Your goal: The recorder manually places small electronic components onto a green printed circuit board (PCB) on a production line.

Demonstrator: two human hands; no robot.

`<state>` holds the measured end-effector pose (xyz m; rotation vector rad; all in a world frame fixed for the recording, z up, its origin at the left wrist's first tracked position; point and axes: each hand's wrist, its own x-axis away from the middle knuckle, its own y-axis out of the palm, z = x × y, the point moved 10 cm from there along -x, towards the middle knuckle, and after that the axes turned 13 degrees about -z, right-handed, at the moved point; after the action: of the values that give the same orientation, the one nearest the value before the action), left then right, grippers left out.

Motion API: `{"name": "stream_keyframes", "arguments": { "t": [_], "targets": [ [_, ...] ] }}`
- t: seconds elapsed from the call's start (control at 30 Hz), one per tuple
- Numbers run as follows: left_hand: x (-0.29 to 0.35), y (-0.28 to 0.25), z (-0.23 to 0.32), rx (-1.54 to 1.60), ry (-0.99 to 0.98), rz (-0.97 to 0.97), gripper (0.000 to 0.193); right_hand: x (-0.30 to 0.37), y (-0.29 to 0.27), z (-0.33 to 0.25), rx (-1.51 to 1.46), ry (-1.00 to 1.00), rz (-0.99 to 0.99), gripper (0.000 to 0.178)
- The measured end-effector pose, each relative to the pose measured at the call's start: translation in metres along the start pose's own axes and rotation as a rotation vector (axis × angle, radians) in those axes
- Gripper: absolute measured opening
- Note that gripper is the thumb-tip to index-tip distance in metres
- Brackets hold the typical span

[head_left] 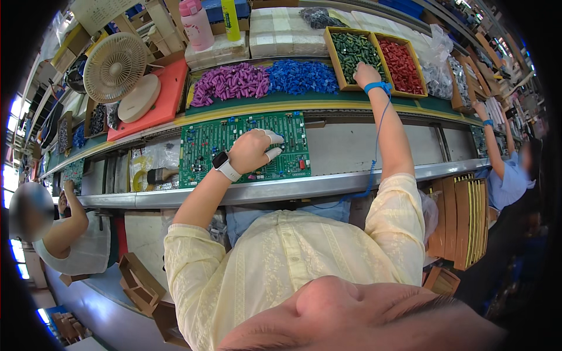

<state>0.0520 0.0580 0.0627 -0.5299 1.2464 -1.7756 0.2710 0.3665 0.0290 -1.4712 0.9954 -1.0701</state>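
Observation:
A green circuit board (213, 137) with many small parts on it lies on the rail line before me. My left hand (254, 151), with white covers on thumb and forefinger and a watch at the wrist, rests over the board's middle. Its fingers are bent in a pinch; what is between them is too small to make out. Up at the right, my right hand (367, 75) reaches into a yellow-edged box of dark green components (350, 51). Its fingers are curled down among them, tips hidden. A blue wrist strap (378, 87) with a coiled cord circles that wrist.
Purple components (231, 82) and blue components (301, 76) lie heaped behind the board. Red components (401, 65) fill the adjoining box. A fan (116, 61), a pink bottle (196, 26) and a brush (161, 175) are leftward. Other people work at both sides.

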Motion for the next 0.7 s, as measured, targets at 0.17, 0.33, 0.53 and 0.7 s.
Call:
{"name": "stream_keyframes", "arguments": {
  "t": [0.17,0.33,0.53,0.7],
  "targets": [
    [0.005,-0.009,0.002,0.015,0.031,0.094,0.024,0.056,-0.041,-0.042,-0.15,-0.182,0.19,0.022],
    [-0.012,-0.014,-0.017,0.256,-0.095,0.201,0.029,0.154,-0.015,-0.161,-0.519,-0.723,-0.005,0.017],
    [0.001,0.008,-0.053,0.674,-0.335,0.157,0.03,0.208,0.019,-0.223,-0.446,-0.919,-0.049,0.023],
    [0.035,-0.001,-0.068,0.528,-0.408,0.148,0.015,0.209,0.028,-0.241,-0.567,-0.95,-0.053,0.021]
  ]
}}
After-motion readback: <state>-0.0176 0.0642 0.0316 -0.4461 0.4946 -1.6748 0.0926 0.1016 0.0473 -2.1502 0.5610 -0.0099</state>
